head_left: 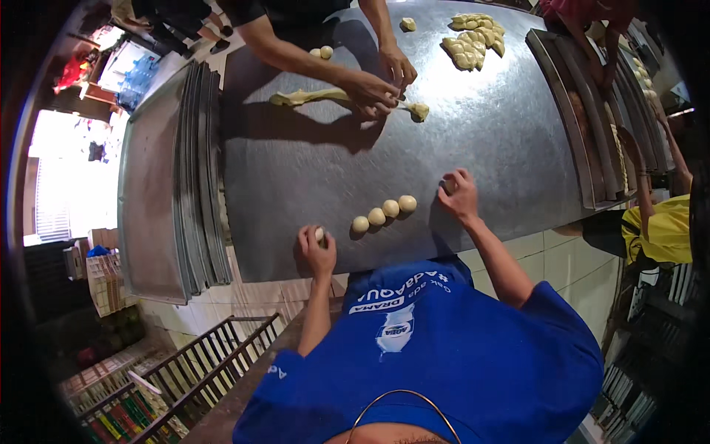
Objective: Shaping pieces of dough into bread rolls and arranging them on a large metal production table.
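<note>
My left hand (318, 255) is at the table's near edge, fingers curled round a pale dough ball (319, 234) whose top shows between thumb and fingers. Farther right, my right hand (460, 198) cups down on the metal tabletop over a small dough ball (449, 186), mostly hidden by the fingers and shadow. Between my hands several smooth round dough balls (376, 216) sit in a slanting row, touching or nearly so; neither hand touches them.
Across the metal table (503, 148), a co-worker's hands (373, 92) grip a long dough rope (310, 97). Cut dough pieces (473, 41) lie at the far right. Metal trays (159, 177) stand stacked at left, more trays (569, 111) at right. Another person's yellow shirt (662, 231) shows at right.
</note>
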The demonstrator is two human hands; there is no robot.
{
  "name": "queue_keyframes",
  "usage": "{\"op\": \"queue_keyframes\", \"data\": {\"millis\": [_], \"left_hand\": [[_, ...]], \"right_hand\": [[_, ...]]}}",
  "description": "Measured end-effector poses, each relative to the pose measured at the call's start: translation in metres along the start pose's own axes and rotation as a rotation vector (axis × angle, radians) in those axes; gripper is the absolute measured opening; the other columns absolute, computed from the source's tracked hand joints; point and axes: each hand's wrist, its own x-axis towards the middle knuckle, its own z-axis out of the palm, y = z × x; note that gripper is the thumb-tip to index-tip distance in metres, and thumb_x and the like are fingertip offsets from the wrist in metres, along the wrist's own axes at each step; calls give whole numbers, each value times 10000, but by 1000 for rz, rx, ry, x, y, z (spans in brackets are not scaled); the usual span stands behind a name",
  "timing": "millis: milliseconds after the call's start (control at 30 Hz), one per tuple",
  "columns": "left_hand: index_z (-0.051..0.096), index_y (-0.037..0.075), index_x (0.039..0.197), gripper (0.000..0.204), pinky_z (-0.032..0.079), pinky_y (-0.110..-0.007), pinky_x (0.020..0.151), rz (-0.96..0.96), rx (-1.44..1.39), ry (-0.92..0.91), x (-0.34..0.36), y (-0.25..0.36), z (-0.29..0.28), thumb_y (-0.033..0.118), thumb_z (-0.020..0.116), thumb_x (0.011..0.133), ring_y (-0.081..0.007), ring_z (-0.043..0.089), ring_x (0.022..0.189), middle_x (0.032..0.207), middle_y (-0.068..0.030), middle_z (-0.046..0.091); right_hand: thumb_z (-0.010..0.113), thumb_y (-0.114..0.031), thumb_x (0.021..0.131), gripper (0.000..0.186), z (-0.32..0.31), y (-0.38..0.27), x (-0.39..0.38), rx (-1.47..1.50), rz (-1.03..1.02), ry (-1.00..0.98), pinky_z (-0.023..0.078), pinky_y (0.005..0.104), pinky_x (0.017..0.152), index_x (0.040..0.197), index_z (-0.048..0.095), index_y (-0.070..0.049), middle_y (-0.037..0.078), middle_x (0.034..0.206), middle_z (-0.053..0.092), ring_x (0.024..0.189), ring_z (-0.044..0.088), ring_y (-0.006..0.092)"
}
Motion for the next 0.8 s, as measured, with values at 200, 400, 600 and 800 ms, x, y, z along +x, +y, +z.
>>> {"op": "queue_keyframes", "data": {"millis": [200,400,600,800], "left_hand": [[651,95,1222,474,552,-346,824,-181,-199,-254,37,31,0,-4,735,767,-263,660,903,1036,-96,655],[490,107,1408,672,533,-374,848,67,-307,-578,79,80,108,48,732,784,-251,629,980,1146,-108,630],[321,62,1454,823,512,-378,844,-458,-728,-364,128,87,178,209,785,791,-268,626,923,1174,-146,613],[258,-28,1373,898,523,-469,844,-1138,-329,69,214,171,275,289,813,743,-371,631,945,1142,-255,575]], "right_hand": [[720,-58,669,380,-14,-42,30,200,246,-151,523,358,720,1047,682,-64,116,946,651,797,618,298],[732,-87,688,414,69,-49,49,201,-81,-396,514,383,801,1098,671,-72,122,1019,665,884,623,319],[710,-93,714,423,60,-40,144,-119,-144,157,505,406,862,1135,673,-81,123,1163,654,929,611,340],[689,-85,777,340,77,8,148,201,297,-138,523,333,727,1116,673,-70,94,1076,690,809,636,270]]}}
